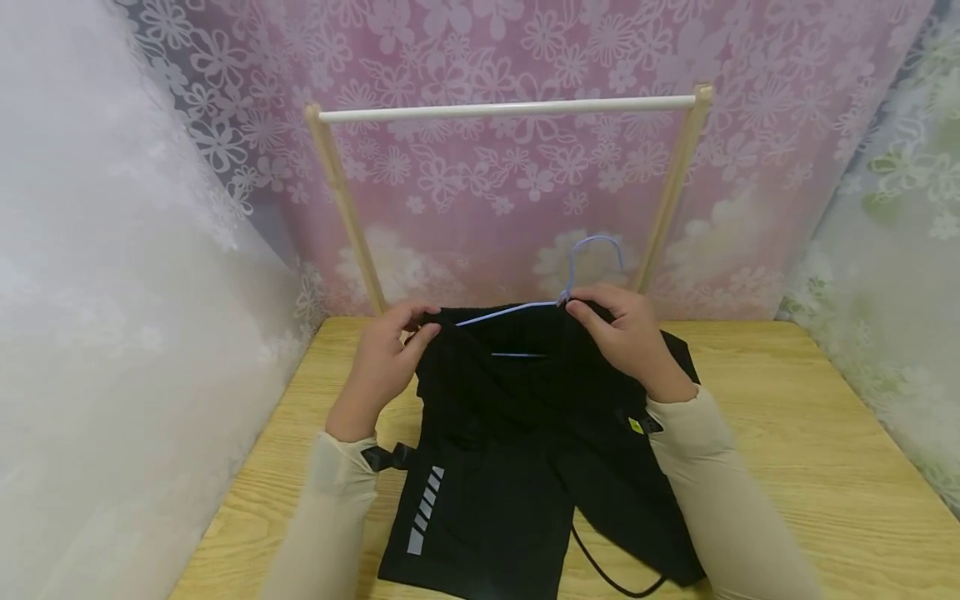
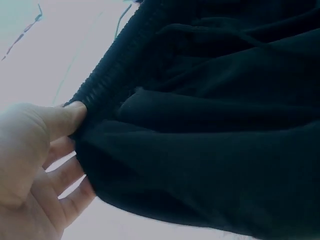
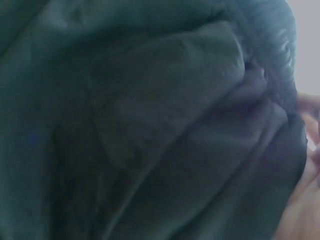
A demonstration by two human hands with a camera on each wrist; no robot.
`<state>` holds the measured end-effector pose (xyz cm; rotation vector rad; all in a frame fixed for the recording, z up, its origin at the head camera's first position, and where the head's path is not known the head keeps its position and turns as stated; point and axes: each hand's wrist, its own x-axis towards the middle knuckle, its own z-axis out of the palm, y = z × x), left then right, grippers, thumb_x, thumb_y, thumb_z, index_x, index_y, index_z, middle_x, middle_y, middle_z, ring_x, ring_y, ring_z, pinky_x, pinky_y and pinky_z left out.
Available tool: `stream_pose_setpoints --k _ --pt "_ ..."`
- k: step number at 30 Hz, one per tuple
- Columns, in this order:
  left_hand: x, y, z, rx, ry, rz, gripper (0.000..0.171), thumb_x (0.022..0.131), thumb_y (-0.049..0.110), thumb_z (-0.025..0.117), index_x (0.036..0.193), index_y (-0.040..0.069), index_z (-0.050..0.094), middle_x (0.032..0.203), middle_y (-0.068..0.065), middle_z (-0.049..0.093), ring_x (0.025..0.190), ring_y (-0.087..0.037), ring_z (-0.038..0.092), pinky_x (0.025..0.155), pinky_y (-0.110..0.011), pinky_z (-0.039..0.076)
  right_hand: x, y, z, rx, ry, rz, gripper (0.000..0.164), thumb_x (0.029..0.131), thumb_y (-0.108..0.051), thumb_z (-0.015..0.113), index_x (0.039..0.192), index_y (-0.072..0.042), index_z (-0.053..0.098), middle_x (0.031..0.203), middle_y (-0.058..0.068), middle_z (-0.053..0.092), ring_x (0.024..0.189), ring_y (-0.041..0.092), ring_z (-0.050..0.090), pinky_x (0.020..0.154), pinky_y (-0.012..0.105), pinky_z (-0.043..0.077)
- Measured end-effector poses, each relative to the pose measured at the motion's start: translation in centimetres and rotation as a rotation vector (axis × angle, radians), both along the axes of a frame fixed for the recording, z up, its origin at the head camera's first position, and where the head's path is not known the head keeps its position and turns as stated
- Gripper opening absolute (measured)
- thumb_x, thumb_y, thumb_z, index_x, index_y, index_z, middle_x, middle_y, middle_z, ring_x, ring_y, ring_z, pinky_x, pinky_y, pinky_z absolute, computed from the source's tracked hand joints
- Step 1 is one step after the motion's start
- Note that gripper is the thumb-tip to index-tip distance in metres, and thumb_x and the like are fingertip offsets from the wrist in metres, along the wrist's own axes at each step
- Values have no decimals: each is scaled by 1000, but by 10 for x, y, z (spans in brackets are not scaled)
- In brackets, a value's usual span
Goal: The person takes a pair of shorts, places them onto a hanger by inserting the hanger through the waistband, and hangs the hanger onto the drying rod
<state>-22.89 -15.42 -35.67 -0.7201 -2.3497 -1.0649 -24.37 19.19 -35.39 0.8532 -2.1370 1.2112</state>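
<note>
Black shorts with a gathered elastic waistband lie spread in front of me, waist end away from me. Grey slanted stripes mark the left leg. My left hand pinches the left end of the waistband between thumb and fingers; the left wrist view shows the thumb on the ribbed elastic. A light blue wire hanger sits inside the waist opening, its hook standing up above it and its lower bar partly hidden by cloth. Beside the hook's base, my right hand pinches the waistband. Dark folds fill most of the right wrist view.
Behind the shorts stands a rack with wooden posts and a white crossbar. Everything rests on a wood-grain table. Floral curtains enclose the back and sides. A black cord loops out near the right leg.
</note>
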Motion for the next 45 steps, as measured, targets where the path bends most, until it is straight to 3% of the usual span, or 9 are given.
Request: stream_pose_setpoints --k 5,9,13,17,20,26,30,39,45 --pt "-2 6 -10 43 -63 -32 65 101 24 70 159 29 41 122 -11 71 111 -30 69 96 -53 55 0 -3 -3 -50 29 -31 20 94 8 68 106 -5 78 99 6 76 93 6 65 89 16 48" --pt "-7 4 -22 66 -130 -17 57 104 29 66 156 21 44 132 -10 66 122 -30 62 106 -51 48 0 -3 -5 -68 40 -51 19 95 8 68 107 -3 77 100 7 76 94 4 65 89 16 48" --pt "-11 -1 -28 33 -166 33 40 106 30 61 142 12 59 130 -9 66 116 -28 63 101 -52 50 0 -2 -6 -75 42 -81 18 95 6 69 107 -4 77 101 8 76 95 3 64 89 16 47" --pt "-12 -1 -27 -11 -138 71 31 107 31 60 127 10 70 122 -9 70 106 -28 66 95 -52 53 -3 -2 -7 -75 37 -80 18 96 6 69 107 -4 77 101 7 76 95 3 64 88 16 47" --pt "-13 2 -26 -22 -112 76 31 106 31 61 124 9 72 121 -10 72 108 -29 67 97 -52 53 -5 -2 -8 -62 34 -77 18 96 4 69 107 -6 78 101 5 76 94 5 64 88 16 47" --pt "-14 9 -24 -41 -91 42 31 106 30 60 127 11 72 123 -9 72 115 -28 67 99 -50 53 -6 -2 -9 -37 9 -75 16 98 -2 69 110 -6 79 102 5 76 94 15 67 90 16 48" --pt "-14 13 -22 -56 -65 28 30 107 30 59 129 13 72 125 -7 72 115 -27 68 100 -49 53 -7 -4 -7 -14 -8 -93 17 99 -1 68 111 -7 79 101 4 76 94 11 67 90 16 48" --pt "-13 27 -15 -134 -29 16 32 107 30 59 130 12 72 125 -7 73 112 -29 67 105 -50 47 -9 -13 -6 25 -17 -47 18 98 -4 69 113 -9 79 105 3 76 98 15 68 91 19 49" --pt "-11 37 -14 -122 -35 0 32 107 29 58 131 11 71 127 -9 72 117 -29 66 107 -50 45 -8 -20 -5 54 -13 -31 17 99 -7 70 112 -10 79 106 2 75 99 18 68 90 27 51"
